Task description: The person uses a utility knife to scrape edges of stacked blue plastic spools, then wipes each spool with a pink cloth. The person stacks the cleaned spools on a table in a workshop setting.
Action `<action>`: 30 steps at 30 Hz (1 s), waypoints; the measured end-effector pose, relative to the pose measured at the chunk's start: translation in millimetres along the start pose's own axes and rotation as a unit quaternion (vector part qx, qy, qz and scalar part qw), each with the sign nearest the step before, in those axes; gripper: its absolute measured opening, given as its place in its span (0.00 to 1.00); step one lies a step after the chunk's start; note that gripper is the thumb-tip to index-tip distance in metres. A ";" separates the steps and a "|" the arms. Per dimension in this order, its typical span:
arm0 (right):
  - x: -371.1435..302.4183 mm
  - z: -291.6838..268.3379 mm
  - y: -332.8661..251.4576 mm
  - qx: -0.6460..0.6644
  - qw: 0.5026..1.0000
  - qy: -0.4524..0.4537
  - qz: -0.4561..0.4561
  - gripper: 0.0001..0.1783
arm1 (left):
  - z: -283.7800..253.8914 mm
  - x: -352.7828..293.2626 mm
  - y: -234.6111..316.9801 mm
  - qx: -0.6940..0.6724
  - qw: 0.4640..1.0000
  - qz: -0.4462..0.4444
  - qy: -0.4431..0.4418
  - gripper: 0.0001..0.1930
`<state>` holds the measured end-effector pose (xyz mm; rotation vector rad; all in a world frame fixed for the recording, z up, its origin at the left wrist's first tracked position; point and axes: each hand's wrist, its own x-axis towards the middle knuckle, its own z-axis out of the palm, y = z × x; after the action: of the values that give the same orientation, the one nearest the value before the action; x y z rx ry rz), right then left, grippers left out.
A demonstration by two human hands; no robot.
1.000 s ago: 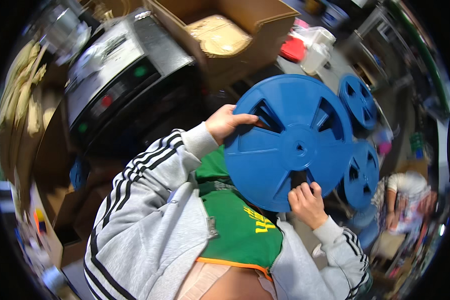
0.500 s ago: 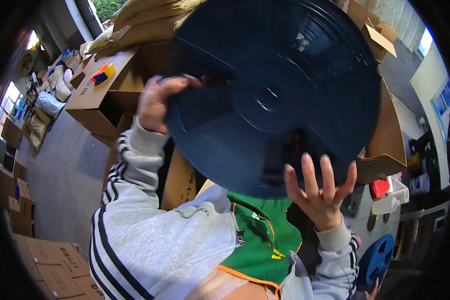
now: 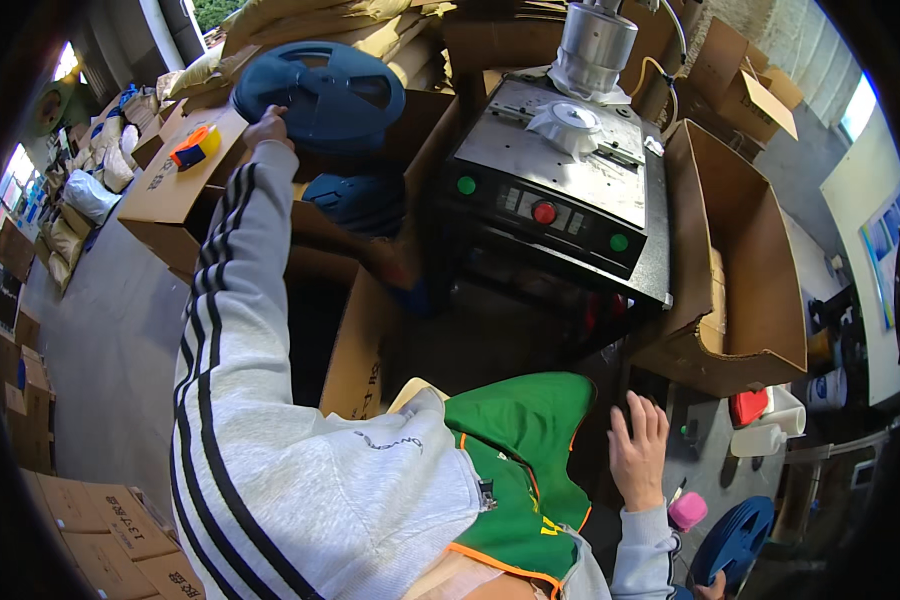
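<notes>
My left hand (image 3: 269, 128) grips the edge of a blue plastic reel (image 3: 345, 105) with cut-out openings. The arm is stretched out, and the reel is over an open cardboard box (image 3: 426, 140). More blue reels (image 3: 355, 203) are inside that box, partly hidden. My right hand (image 3: 638, 447) hangs to the right of my green apron (image 3: 520, 420), its fingers apart and nothing in them. Ahead of me stands a press machine (image 3: 560, 190) with a metal top, a red button (image 3: 544, 212) and two green ones. A white round piece (image 3: 573, 125) sits beneath its metal head (image 3: 597, 48).
A tall open carton (image 3: 740, 270) stands right of the machine. An orange tape dispenser (image 3: 195, 147) lies on a box flap at left. At lower right another person's hand (image 3: 711, 588) touches a blue reel (image 3: 735, 540). Stacked cartons (image 3: 105, 530) are at lower left.
The blue reel has gone from close in front of me to the far left in my left hand, uncovering the machine. My right hand has come away from it, lower and nearer.
</notes>
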<state>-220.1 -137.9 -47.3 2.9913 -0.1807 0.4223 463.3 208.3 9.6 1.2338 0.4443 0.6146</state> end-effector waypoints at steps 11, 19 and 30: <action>-165.5 -11.1 6.2 0.019 0.928 -0.148 0.341 0.24 | 10.8 -13.8 -210.1 0.499 0.842 -0.149 -0.141 0.21; -173.6 -0.5 -24.5 0.116 0.877 -0.222 0.409 0.21 | 12.1 7.6 -224.5 0.582 0.780 0.034 -0.224 0.21; -251.1 25.1 -48.5 0.095 0.855 -0.150 0.488 0.16 | 36.1 -103.7 -262.8 0.342 0.760 0.229 -0.503 0.21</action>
<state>-446.4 -67.8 -146.7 2.8671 -1.7995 0.0175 457.4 60.5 -233.8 2.1951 -0.6413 0.0808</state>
